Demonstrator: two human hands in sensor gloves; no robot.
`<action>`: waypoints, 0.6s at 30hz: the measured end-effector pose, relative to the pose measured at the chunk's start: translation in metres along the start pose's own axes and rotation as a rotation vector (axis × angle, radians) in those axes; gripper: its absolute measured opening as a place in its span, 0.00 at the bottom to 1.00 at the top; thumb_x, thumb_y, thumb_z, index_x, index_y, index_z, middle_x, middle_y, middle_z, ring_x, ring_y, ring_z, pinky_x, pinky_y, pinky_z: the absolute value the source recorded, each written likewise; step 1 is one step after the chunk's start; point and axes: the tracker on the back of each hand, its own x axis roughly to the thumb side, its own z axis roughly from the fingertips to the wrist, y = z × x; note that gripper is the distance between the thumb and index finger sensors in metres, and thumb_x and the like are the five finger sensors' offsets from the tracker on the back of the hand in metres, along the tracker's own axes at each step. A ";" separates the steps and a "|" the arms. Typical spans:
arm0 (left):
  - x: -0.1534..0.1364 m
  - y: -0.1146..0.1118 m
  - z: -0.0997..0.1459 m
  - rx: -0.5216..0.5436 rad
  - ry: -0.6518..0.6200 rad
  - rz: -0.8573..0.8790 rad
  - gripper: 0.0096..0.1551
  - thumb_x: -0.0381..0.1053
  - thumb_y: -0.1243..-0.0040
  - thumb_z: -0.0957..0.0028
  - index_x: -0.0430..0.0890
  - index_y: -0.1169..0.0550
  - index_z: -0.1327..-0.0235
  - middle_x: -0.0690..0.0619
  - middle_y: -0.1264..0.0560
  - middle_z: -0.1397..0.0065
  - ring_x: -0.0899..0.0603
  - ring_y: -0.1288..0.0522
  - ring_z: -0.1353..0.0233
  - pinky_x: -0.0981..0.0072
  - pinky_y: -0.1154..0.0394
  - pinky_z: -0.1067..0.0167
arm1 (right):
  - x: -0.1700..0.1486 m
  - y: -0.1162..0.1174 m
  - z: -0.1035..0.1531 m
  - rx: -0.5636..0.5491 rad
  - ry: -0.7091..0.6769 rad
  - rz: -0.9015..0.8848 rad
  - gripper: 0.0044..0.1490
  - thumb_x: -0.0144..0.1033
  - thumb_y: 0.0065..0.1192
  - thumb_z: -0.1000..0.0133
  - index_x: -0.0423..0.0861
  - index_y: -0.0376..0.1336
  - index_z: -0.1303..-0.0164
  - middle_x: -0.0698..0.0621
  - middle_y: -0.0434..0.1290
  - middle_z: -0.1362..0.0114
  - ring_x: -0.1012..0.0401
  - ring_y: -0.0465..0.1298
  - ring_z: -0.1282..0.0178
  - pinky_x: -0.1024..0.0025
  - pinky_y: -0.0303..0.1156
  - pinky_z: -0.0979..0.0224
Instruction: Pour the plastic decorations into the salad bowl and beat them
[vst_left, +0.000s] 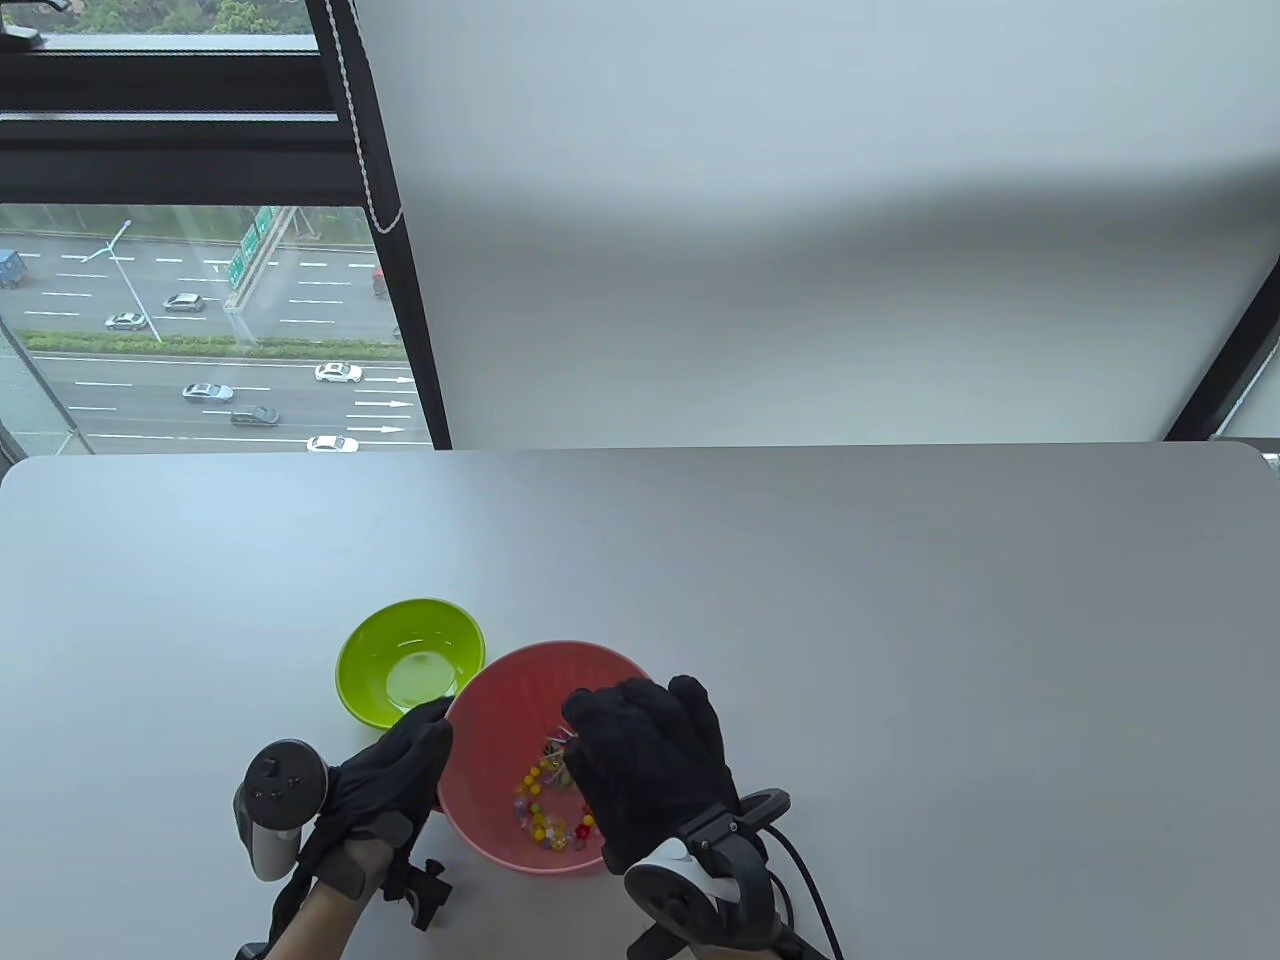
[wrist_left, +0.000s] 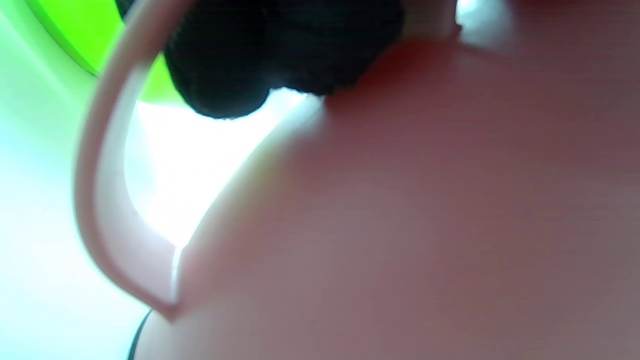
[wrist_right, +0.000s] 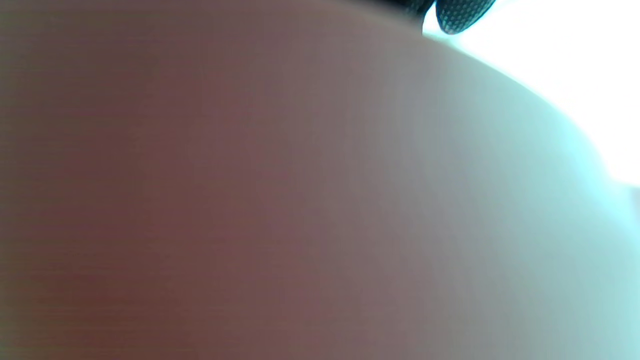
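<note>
- Sitting near the front edge of the bench (vst_left: 900, 560), the pink salad bowl (vst_left: 500, 700) has wide bare surface behind it and to its right; a green bowl (vst_left: 400, 640) stands just beside its far-left rim.
- Left hand (vst_left: 385, 790): its fingers (vst_left: 425, 725) lie against the left rim and outer wall of the salad bowl. In the left wrist view the fingertips (wrist_left: 280, 55) sit at the top of the pink wall, very blurred. Whether they curl round the rim or only press on it I cannot tell.
- Right hand (vst_left: 650, 770): it is over the right half of the salad bowl, fingers (vst_left: 600, 715) bent downward into it and close together. What they hold, if anything, is hidden under the glove, so I cannot tell.
- Plastic decorations (vst_left: 545, 810): small yellow, red and clear pieces lie in a loose heap on the bottom of the salad bowl, just left of the right fingers and below them.
- Right wrist view: only the blurred pink wall (wrist_right: 250, 200) fills it.
</note>
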 end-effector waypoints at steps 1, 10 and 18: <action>0.000 0.000 0.000 0.000 0.000 0.000 0.42 0.71 0.55 0.41 0.37 0.25 0.35 0.53 0.18 0.66 0.40 0.18 0.53 0.40 0.32 0.33 | 0.000 0.000 0.000 0.004 0.001 -0.005 0.33 0.55 0.60 0.37 0.64 0.54 0.21 0.60 0.73 0.29 0.55 0.72 0.27 0.47 0.55 0.17; 0.000 0.000 0.000 0.000 0.000 0.000 0.42 0.71 0.55 0.41 0.37 0.25 0.35 0.53 0.18 0.66 0.40 0.18 0.53 0.40 0.32 0.33 | -0.001 0.000 0.000 -0.008 0.006 -0.012 0.31 0.55 0.53 0.34 0.64 0.52 0.20 0.60 0.72 0.29 0.55 0.71 0.27 0.47 0.51 0.16; 0.000 0.000 0.000 0.000 0.000 0.000 0.42 0.71 0.55 0.41 0.37 0.25 0.35 0.53 0.18 0.66 0.40 0.18 0.53 0.40 0.32 0.33 | -0.005 -0.004 0.000 -0.026 0.023 -0.029 0.31 0.55 0.49 0.34 0.62 0.52 0.19 0.60 0.73 0.33 0.55 0.70 0.28 0.48 0.48 0.15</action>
